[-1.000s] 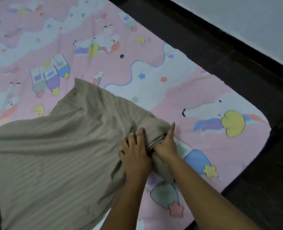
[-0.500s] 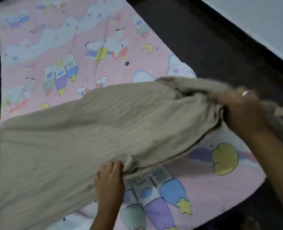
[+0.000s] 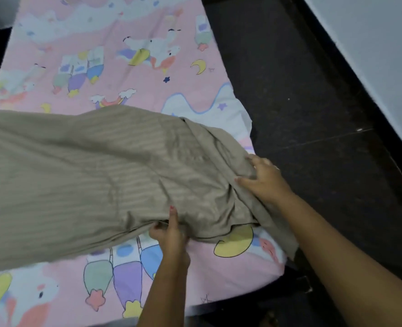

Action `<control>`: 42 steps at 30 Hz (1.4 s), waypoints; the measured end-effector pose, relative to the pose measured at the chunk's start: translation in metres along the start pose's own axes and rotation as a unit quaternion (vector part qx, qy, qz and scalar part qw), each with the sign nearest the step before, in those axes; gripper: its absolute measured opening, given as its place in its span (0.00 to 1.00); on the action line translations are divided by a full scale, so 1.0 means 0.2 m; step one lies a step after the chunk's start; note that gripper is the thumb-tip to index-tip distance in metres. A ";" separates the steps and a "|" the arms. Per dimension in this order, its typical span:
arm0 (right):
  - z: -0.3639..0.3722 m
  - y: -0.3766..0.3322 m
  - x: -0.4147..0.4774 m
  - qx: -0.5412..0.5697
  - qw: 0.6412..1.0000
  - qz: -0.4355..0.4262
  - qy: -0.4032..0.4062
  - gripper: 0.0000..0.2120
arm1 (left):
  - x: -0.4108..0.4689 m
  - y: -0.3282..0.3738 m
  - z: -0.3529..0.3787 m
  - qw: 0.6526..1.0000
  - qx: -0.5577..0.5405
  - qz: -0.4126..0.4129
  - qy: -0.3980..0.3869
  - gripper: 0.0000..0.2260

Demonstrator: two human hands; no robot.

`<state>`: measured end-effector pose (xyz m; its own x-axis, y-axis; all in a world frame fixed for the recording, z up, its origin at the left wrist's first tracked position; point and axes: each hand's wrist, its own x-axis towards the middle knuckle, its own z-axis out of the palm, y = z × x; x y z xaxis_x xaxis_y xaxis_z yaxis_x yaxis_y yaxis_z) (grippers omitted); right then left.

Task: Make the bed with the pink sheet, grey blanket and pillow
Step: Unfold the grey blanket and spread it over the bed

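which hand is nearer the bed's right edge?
The right hand, holding the blanket corner at the pink sheet border; the left hand grips the near hem, mid-bed.

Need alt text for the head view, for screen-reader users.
A person's left hand and right hand grip the near edge and right end of a tan-grey striped blanket, rumpled across a cartoon-print pink sheet. Dark floor and a pale wall lie to the right.

Light: dim, even, across your pink sheet (image 3: 148,74); the floor (image 3: 289,90) reads near black.
Blur: your blanket (image 3: 77,173) looks smeared, perhaps from motion.
Edges: wide-angle bowing.
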<state>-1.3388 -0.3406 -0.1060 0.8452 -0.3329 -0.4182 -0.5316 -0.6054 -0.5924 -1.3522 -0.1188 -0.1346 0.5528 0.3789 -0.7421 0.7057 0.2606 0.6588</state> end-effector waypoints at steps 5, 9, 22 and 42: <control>0.15 -0.15 0.19 -0.034 0.997 0.070 -0.001 0.45 | -0.04 -0.02 0.18 0.980 -0.173 -0.031 0.092 0.42; 0.06 -0.12 0.27 0.194 0.975 0.084 -0.070 0.31 | -0.07 -0.12 0.28 0.977 -0.185 -0.105 0.010 0.35; -0.23 0.48 0.20 0.206 0.933 0.279 0.100 0.18 | -0.30 -0.07 0.40 0.933 -0.301 -0.185 -0.068 0.15; -0.47 0.79 0.97 0.167 0.960 0.225 0.011 0.10 | -0.63 -0.63 0.67 0.922 -0.356 -0.139 0.060 0.25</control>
<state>-1.2535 -0.5682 -0.2153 0.5247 -0.5239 -0.6710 -0.8283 -0.1322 -0.5445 -1.4509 -0.3192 -0.1402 0.3110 0.2950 -0.9035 0.3196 0.8628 0.3917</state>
